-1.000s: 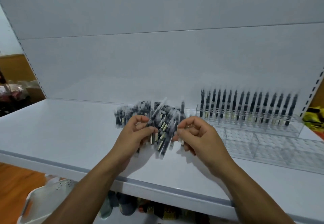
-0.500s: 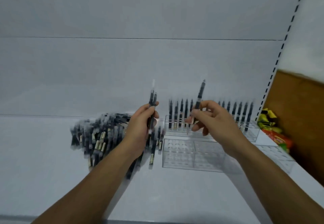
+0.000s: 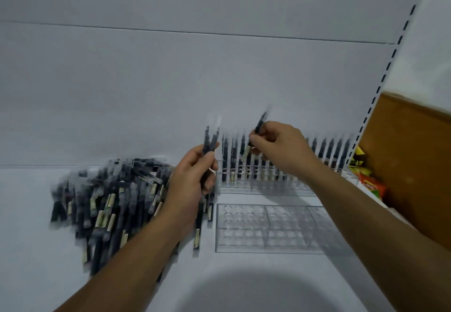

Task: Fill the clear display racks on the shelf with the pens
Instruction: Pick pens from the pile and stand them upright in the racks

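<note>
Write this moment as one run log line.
left hand: holds several pens | right hand: pinches one pen by back rack | front rack: unfilled

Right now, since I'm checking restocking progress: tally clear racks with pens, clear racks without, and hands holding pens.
Clear racks with pens standing in them: 1, the rear rack
Clear racks without pens: 1, the front rack
Hands holding pens: 2, left hand and right hand
Total: 4
</note>
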`<state>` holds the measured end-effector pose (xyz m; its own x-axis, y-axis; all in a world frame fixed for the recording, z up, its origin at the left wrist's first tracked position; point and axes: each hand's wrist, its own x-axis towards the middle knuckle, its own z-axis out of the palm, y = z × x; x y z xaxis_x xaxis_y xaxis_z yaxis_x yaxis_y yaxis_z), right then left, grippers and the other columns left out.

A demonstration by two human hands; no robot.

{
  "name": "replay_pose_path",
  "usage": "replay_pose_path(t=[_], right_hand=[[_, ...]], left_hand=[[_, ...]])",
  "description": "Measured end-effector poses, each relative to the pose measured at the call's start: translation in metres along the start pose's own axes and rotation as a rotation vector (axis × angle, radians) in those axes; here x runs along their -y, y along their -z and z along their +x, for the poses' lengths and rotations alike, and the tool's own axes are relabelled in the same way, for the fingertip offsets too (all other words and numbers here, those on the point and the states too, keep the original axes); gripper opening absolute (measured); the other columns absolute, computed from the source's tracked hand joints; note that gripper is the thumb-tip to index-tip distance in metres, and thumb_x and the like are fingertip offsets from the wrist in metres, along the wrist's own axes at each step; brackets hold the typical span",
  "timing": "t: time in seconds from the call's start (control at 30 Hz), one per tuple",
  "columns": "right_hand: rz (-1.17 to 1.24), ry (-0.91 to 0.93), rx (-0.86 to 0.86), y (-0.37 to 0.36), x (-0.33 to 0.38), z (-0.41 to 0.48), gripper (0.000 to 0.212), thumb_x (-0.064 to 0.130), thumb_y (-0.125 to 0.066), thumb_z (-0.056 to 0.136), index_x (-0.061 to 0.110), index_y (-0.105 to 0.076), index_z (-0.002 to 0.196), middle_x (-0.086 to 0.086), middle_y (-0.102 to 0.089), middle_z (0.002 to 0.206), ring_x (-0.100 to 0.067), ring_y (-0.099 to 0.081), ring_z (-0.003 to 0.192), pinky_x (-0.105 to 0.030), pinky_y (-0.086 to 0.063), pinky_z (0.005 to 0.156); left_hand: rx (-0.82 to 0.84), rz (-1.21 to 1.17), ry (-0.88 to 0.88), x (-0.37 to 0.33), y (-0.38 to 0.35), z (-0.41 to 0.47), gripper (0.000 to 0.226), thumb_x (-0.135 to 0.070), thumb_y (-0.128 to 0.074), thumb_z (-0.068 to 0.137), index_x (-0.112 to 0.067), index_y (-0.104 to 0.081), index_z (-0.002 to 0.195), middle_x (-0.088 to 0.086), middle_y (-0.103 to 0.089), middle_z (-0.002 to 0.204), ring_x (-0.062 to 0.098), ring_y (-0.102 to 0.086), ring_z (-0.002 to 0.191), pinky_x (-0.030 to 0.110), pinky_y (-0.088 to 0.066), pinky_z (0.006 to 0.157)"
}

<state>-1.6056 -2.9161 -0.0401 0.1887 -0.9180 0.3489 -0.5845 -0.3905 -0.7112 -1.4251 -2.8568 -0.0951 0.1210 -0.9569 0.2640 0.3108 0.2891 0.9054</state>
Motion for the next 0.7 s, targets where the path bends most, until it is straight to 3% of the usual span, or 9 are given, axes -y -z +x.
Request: replay_pose_path(t=[0.1,0.17,0.27,0.37,0.7], right_hand=[[-0.121,0.038,0.042,-0.009,-0.001,0.007,0.021,0.033,-0.060,0.095,0.013,-0.065,0.089,0.000,-0.072,0.083,-0.019,-0.071,0.081,-0.043,-0.058,0.077],[-0.209,0.064,0.060,-0.013,-0.003,0.010,0.021,0.036,-0.061,0.094,0.016,-0.064,0.087,0.003,-0.071,0.084,-0.016,-0.069,0.082,-0.035,-0.056,0.073],[-0.338,0.071,0.104,-0.016,-0.008,0.014,0.021,0.043,-0.063,0.091,0.029,-0.059,0.076,0.013,-0.062,0.072,-0.005,-0.059,0.069,-0.021,-0.041,0.057],[-0.469,0.057,0.140,-0.024,-0.014,0.015,0.036,0.046,-0.064,0.090,0.026,-0.051,0.062,0.008,-0.054,0.059,-0.007,-0.050,0.054,-0.022,-0.029,0.049],[-0.627,0.035,0.193,-0.028,-0.013,0.014,0.039,0.051,-0.063,0.089,0.026,-0.051,0.062,0.007,-0.056,0.062,-0.007,-0.051,0.056,-0.021,-0.032,0.050]], left_hand=[[0.003,-0.043,0.006,0.000,0.001,-0.001,0.017,-0.013,-0.049,0.098,-0.015,-0.063,0.106,-0.005,-0.051,0.065,0.007,-0.027,0.041,0.017,-0.020,0.038],[-0.002,-0.022,-0.006,0.000,0.004,0.000,0.016,-0.015,-0.050,0.097,-0.017,-0.064,0.105,-0.005,-0.053,0.067,0.007,-0.029,0.043,0.018,-0.021,0.040],[0.001,0.005,-0.009,0.002,0.005,0.000,0.017,-0.016,-0.051,0.097,-0.016,-0.064,0.108,-0.005,-0.054,0.069,0.008,-0.031,0.045,0.016,-0.025,0.041],[0.020,0.007,0.004,0.004,0.002,-0.001,0.016,-0.016,-0.052,0.096,-0.016,-0.065,0.106,-0.005,-0.055,0.068,0.007,-0.032,0.045,0.016,-0.026,0.040],[0.033,0.044,0.012,0.006,0.001,-0.004,0.018,-0.018,-0.052,0.096,-0.018,-0.066,0.107,-0.004,-0.056,0.070,0.008,-0.033,0.045,0.016,-0.027,0.041]])
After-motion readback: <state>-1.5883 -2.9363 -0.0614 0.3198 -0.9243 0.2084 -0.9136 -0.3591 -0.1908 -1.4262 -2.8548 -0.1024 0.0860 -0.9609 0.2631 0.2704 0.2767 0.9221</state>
